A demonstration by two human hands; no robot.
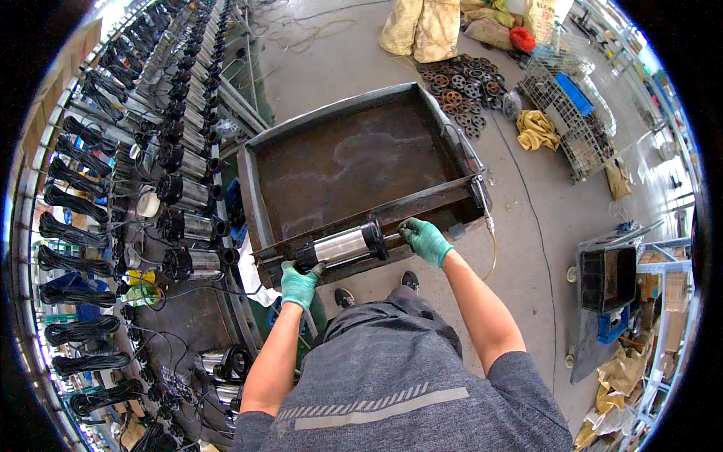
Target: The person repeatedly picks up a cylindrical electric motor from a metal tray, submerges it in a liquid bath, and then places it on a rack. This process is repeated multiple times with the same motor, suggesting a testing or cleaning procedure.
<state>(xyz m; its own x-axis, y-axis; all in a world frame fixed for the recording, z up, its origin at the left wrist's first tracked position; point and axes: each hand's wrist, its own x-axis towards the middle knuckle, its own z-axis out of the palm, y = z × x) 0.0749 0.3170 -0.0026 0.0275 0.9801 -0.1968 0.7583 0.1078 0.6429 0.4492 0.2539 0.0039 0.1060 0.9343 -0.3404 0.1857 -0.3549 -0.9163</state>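
Observation:
A silver cylindrical pump body with black end pieces lies sideways along the near edge of a dark metal tray. My left hand, in a green glove, grips its left black end from the near side. At the other end a thin metal shaft sticks out of the black collar. The gloved fingers of my right hand are closed round that shaft; its tip is hidden by them.
Rows of similar pumps and coiled black cables fill the left racks. Beyond the tray lie several handwheels and sacks. A wire cage and a cart with a black crate stand right. A hose hangs at the tray's right corner.

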